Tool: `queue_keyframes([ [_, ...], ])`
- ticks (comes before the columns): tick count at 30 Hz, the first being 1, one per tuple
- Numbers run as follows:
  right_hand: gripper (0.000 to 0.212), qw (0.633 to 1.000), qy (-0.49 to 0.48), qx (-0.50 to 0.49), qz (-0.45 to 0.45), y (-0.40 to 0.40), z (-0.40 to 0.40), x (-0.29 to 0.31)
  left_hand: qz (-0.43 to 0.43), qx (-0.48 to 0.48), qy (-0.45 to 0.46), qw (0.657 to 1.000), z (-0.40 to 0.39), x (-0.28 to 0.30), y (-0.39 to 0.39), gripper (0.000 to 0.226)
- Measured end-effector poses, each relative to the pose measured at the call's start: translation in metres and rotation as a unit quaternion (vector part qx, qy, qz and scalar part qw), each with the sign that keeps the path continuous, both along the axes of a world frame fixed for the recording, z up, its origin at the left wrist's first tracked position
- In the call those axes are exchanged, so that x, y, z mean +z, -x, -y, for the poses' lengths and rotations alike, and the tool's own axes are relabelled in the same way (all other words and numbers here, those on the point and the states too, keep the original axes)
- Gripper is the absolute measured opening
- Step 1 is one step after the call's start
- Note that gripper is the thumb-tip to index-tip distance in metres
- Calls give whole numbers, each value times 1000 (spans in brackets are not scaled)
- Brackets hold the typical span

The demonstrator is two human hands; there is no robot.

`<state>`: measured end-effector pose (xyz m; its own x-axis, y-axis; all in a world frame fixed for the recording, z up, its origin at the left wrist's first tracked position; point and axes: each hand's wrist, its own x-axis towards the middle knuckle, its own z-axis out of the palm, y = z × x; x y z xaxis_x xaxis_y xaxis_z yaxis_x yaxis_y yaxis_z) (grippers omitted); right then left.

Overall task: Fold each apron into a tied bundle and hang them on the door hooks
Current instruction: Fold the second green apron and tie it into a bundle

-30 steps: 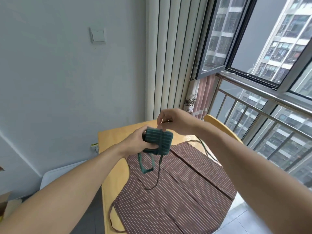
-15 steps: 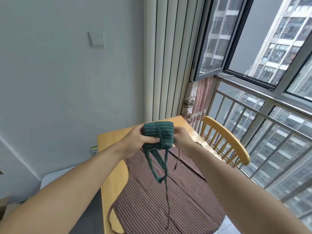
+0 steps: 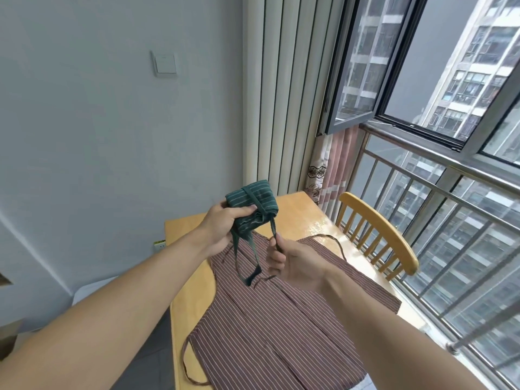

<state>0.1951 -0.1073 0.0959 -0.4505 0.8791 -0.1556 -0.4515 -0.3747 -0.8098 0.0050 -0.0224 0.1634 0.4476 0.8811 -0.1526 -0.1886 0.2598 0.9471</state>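
Note:
A green striped apron, folded into a small bundle (image 3: 251, 205) with one strap wrapped around it, is held in the air above the table. My left hand (image 3: 225, 223) grips the bundle from the left. My right hand (image 3: 292, 263), lower and to the right, pinches one green strap (image 3: 273, 228) that runs down from the bundle. Another green strap loop (image 3: 247, 263) hangs free beneath it. A brown striped apron (image 3: 281, 319) lies spread flat on the wooden table (image 3: 298, 212), its ties trailing off the edges. No door hooks are in view.
A yellow wooden chair (image 3: 377, 235) stands at the table's right side against the railing (image 3: 450, 220) and an open window (image 3: 363, 66). A grey wall with a light switch (image 3: 165, 63) is on the left. A white surface (image 3: 87, 291) sits low at the left.
My right hand has come off the bundle, moved down and right, and now pulls one strap. The bundle has tilted and risen slightly in my left hand.

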Motion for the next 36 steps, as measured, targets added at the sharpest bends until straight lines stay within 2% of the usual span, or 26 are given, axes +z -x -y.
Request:
queue_keyframes([
  [2, 27, 995, -26, 86, 44, 2, -3, 3, 10, -125, -17, 992, 8, 3, 4, 33],
  [5, 28, 960, -77, 210, 170, -3, -13, 17, -18, -305, -72, 949, 19, 9, 8, 29],
  [8, 23, 911, -40, 265, 312, -16, -28, 39, -111, -345, -128, 923, 23, 14, 10, 29],
  [11, 18, 859, 1, 230, 457, -27, -43, 65, -198, -309, -153, 917, 21, 12, 14, 30],
  [16, 34, 780, -15, 110, 616, -16, -61, 101, -227, -209, -142, 940, 16, 3, 16, 28],
  [19, 49, 727, -89, 28, 681, -4, -62, 113, -286, -119, -165, 936, 11, -7, 14, 29],
  [22, 35, 710, -192, -25, 677, 14, -50, 120, -294, -8, -150, 944, 7, -17, 10, 28],
  [23, 32, 719, -213, -45, 659, 21, -46, 117, -278, 34, -134, 951, 6, -18, 9, 30],
  [26, 33, 796, -213, -129, 551, 32, -34, 95, -202, 160, -80, 963, 6, -21, 1, 36],
  [29, 32, 909, -100, -147, 376, 30, -23, 77, -82, 224, -11, 971, 8, -24, -6, 24],
  [31, 27, 959, -18, -98, 266, 22, -19, 68, -11, 221, 33, 975, 10, -24, -11, 23],
  [34, 23, 980, 52, -22, 192, 7, -20, 54, 72, 174, 91, 978, 12, -25, -17, 31],
  [36, 23, 980, 51, 10, 194, -4, -21, 49, 98, 98, 103, 985, 15, -24, -16, 32],
])
